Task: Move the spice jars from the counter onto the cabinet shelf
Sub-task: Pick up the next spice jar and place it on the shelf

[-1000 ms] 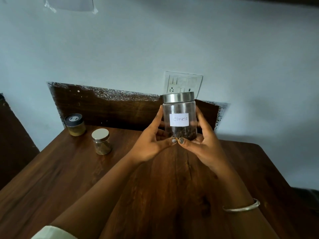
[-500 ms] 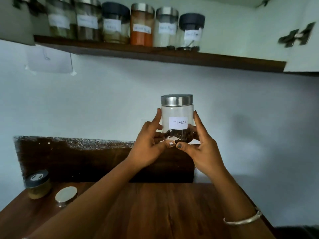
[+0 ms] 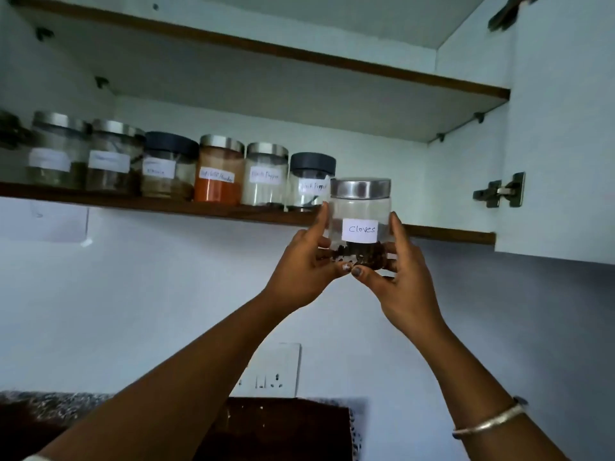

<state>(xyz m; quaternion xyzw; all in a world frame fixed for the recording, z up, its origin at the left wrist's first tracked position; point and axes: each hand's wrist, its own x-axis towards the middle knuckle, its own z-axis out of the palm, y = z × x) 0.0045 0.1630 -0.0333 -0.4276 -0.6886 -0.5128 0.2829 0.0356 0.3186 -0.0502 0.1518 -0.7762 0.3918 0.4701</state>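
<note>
Both hands (image 3: 352, 277) hold cloves jar (image 3: 360, 221) (upright)

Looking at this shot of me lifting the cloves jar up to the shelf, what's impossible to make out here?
- Head view: labels on the two leftmost jars are too blurred to read.
- The cloves jar base is hidden by the left hand and right hand.
- The counter is cut off by the bottom edge, so remaining jars can't be counted.
- The shelf depth behind the jars is hidden.
</note>
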